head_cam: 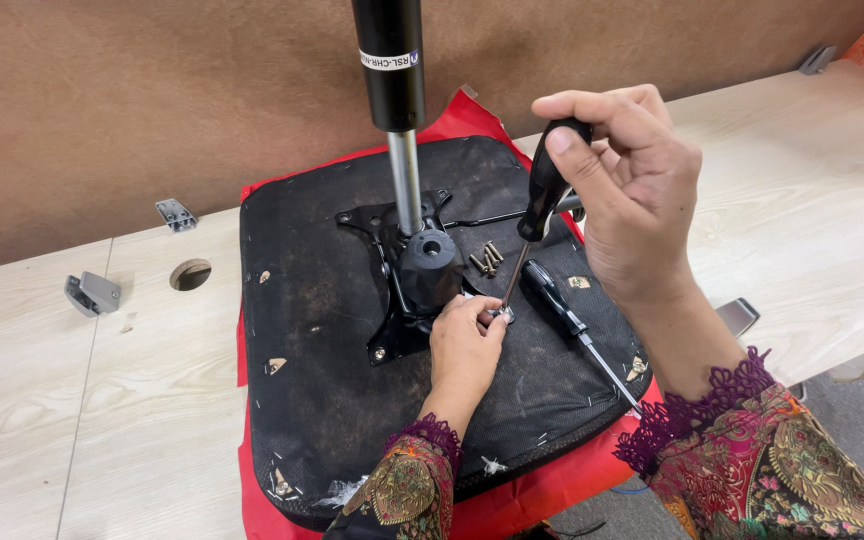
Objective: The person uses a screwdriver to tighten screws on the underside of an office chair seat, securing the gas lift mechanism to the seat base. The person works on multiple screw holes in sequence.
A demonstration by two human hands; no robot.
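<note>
Two hands worked on an upside-down black seat (332, 400) that lay on a wooden table (72, 420). The right hand (622, 190) had its fingers closed tight around a black screwdriver (542, 190), tip pointing down. The left hand (464, 350) pinched a small screw (502, 314) at that tip. Loose screws (487, 258) and a second screwdriver (572, 325) lay on the seat nearby.

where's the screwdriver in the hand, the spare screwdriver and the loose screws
held screwdriver (544, 190), head view, on its black handle
spare screwdriver (552, 295), head view, on its black handle lying on the seat
loose screws (487, 258), head view, middle of the small pile
</note>
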